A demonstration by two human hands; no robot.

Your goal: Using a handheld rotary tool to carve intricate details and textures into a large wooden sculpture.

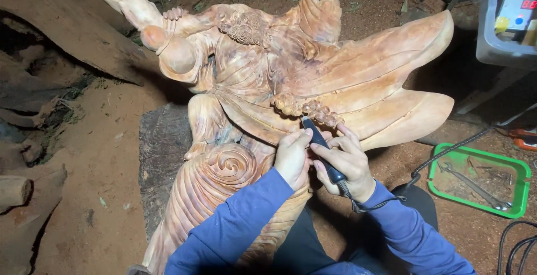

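Note:
A large reddish wooden carved figure [263,79] with flowing robes lies on its back across a dark stone block [162,146]. My right hand [348,162] grips a black pen-shaped rotary carving tool [320,146], its tip pressed against a bumpy carved detail [307,109] near the figure's middle. My left hand [292,157] rests on the wood beside the tool's tip and steadies it. A black cable [447,152] runs from the tool's rear toward the right. Both my arms wear blue sleeves.
A green tray [520,169] holding metal wrenches sits on the dirt at the right. A grey control box with a red display [512,15] stands at the top right. Logs and rough wood [61,29] lie at the left. Black cables [517,244] coil at the bottom right.

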